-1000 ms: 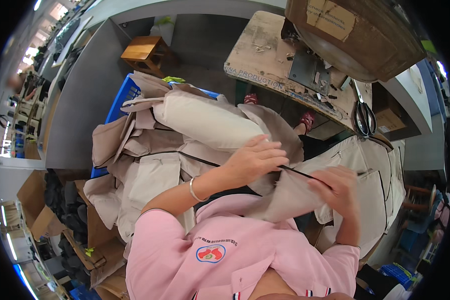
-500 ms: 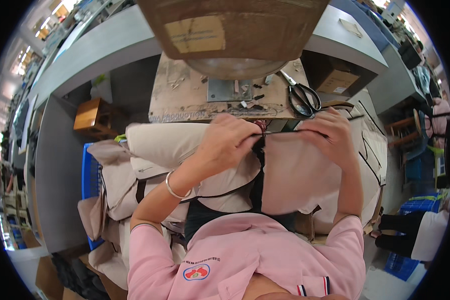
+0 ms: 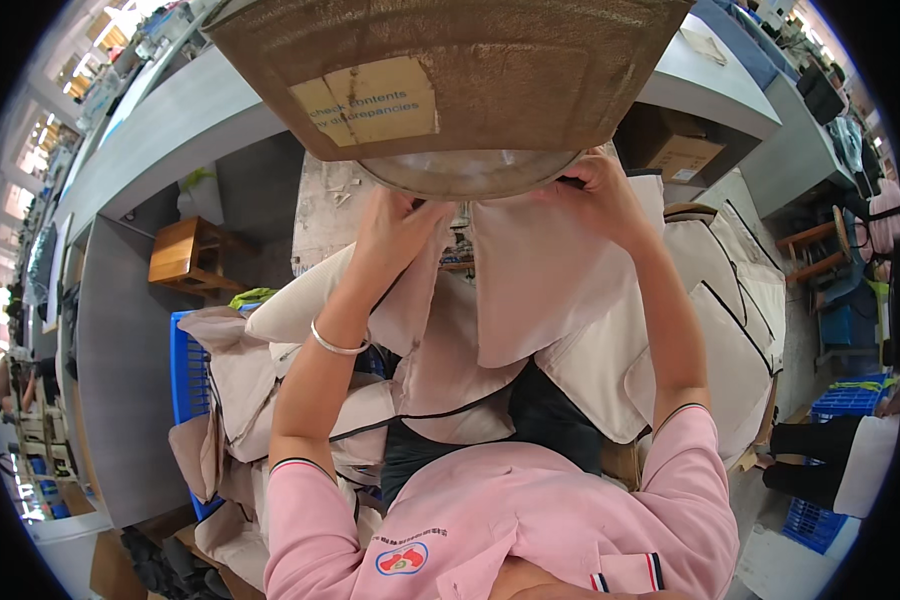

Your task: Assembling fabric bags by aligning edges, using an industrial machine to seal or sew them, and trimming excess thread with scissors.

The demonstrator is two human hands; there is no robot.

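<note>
My right hand (image 3: 610,200) is closed on the top edge of a beige fabric panel (image 3: 545,280), which hangs down in front of me. Black trim shows at its fingers. My left hand (image 3: 395,225) pinches dark-edged beige fabric to the left of a narrow gap; whether it is the same piece, I cannot tell. Both hands are up at the round rim (image 3: 470,180) under a brown cardboard-like housing (image 3: 530,80), which partly hides the fingertips. More beige pieces with black edging (image 3: 450,370) lie over my lap.
A worn work board (image 3: 320,205) lies behind the hands, mostly covered. Beige pieces fill a blue crate (image 3: 188,370) at left and a pile (image 3: 720,310) at right. A wooden stool (image 3: 185,250) stands far left, a cardboard box (image 3: 682,155) far right. Another person (image 3: 830,460) is at the right.
Both hands have moved forward and up to the housing's rim, carrying the fabric. The housing looks larger and now covers more of the board; the black-handled scissors are out of sight.
</note>
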